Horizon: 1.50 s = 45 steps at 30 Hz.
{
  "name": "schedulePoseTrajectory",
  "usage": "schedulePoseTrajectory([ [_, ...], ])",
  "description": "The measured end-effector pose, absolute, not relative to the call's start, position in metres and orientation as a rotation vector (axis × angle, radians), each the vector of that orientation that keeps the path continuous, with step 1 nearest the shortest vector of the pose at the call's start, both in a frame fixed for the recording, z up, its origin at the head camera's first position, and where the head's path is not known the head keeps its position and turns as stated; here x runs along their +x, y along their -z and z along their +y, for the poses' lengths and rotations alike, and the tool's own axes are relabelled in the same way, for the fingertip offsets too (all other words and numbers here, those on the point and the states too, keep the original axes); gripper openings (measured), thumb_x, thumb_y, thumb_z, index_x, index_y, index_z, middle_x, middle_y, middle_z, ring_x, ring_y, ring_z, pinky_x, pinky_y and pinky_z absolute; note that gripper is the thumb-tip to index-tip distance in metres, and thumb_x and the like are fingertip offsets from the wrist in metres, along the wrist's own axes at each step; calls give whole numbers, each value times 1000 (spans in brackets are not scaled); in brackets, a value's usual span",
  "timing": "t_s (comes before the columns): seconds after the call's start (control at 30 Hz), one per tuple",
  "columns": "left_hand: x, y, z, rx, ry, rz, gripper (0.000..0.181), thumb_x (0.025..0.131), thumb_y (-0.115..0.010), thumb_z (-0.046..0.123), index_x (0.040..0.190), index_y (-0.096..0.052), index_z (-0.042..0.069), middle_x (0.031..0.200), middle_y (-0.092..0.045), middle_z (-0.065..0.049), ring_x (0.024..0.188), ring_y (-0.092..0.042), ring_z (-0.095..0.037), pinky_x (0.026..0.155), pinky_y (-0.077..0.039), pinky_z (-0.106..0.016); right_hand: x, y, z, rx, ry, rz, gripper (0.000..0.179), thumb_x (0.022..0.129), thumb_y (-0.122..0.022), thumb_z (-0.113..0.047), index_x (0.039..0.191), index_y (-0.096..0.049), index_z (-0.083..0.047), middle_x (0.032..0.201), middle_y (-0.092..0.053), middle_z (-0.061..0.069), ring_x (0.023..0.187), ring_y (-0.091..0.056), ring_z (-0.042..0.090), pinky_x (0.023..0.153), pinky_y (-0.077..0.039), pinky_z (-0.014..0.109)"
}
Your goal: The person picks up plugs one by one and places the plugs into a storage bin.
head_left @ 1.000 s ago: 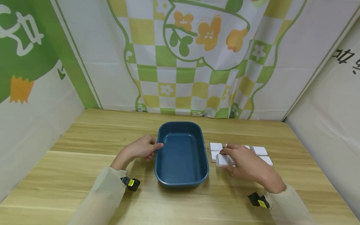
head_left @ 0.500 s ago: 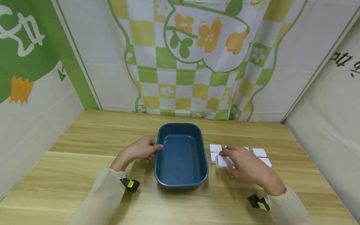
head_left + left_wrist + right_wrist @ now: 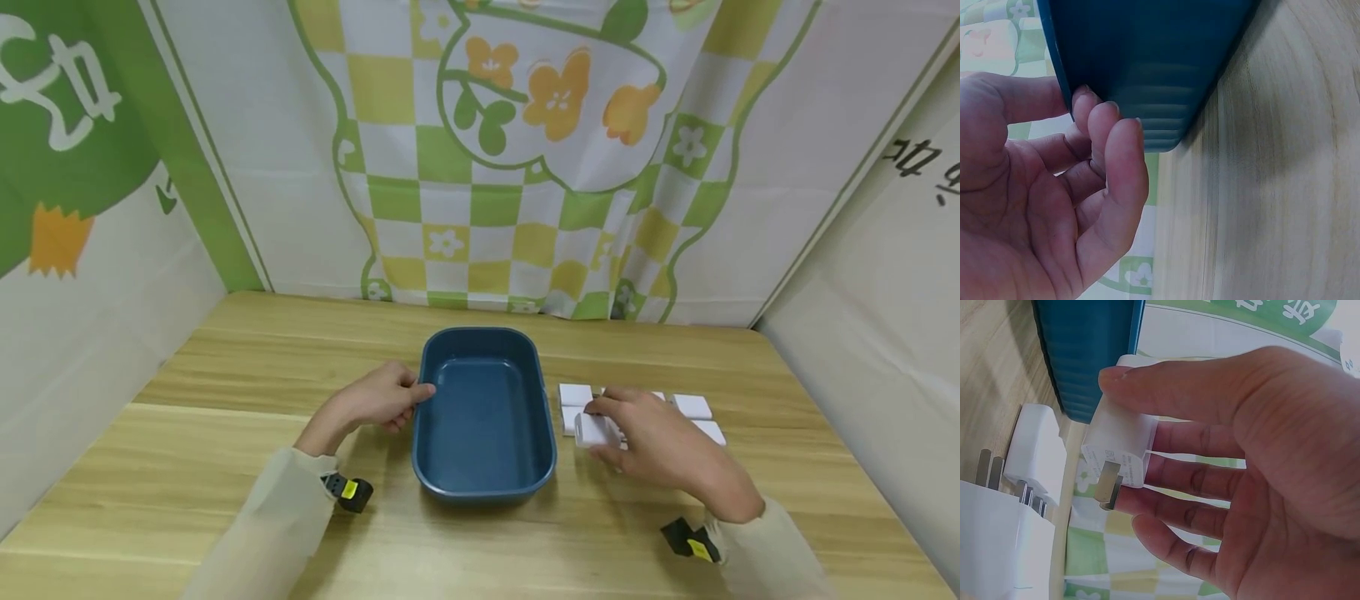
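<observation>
A dark blue rectangular basin [image 3: 483, 492] stands on the wooden table. My left hand [image 3: 382, 396] pinches its left rim, thumb over the edge and fingers curled against the outer wall, as the left wrist view shows. To the right of the basin, my right hand [image 3: 660, 437] holds a white plug-in charger [image 3: 595, 430] between thumb and fingers. In the right wrist view this charger [image 3: 1119, 434] has two flat metal prongs pointing away from the basin. Several more white chargers [image 3: 576, 395] lie in rows behind and beneath the right hand, partly hidden by it.
The wooden table [image 3: 247, 442] runs back to a checkered green and yellow curtain [image 3: 495, 200]. Fabric walls close in the left and right sides. Each wrist carries a small black camera [image 3: 354, 493]. Loose chargers [image 3: 1038, 450] with prongs showing lie beside the held one.
Both hands keep their grips and hardly move. The whole head view shifts down slightly after the first frame; basin and chargers stay in place on the table.
</observation>
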<state>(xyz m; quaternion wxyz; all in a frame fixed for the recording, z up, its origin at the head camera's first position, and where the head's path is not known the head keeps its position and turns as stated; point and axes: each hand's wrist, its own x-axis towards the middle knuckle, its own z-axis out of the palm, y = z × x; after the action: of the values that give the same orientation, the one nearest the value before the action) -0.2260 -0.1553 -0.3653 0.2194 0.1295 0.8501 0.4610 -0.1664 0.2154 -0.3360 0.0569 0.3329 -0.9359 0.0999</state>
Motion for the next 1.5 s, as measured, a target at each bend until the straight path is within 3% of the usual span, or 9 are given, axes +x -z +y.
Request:
schedulePoseTrajectory([
  [0.7,-230,358,-154,358,-1254,2364,43,108,-51,20,68,-49,6,60,-48,-5,51,-45,-15,55,-47,-30,-164,320,214,996,-285,-2837,37,83,-85,-20,113,-70,-5,100,-63,-1,79,-57,12,69,-51,35],
  [1.17,-228,361,-152,347,-1235,2369,43,107,-51,20,67,-51,6,60,-48,-4,51,-46,-15,55,-48,-30,-167,303,202,1077,-264,-2772,38,84,-85,-20,114,-70,-2,101,-64,2,87,-63,17,76,-54,40],
  [1.5,-227,365,-154,348,-1246,2359,42,108,-51,21,68,-50,6,60,-48,-4,51,-45,-15,55,-47,-30,-166,299,184,1108,-246,-2785,38,85,-84,-23,116,-70,-6,102,-63,1,83,-60,15,72,-52,36],
])
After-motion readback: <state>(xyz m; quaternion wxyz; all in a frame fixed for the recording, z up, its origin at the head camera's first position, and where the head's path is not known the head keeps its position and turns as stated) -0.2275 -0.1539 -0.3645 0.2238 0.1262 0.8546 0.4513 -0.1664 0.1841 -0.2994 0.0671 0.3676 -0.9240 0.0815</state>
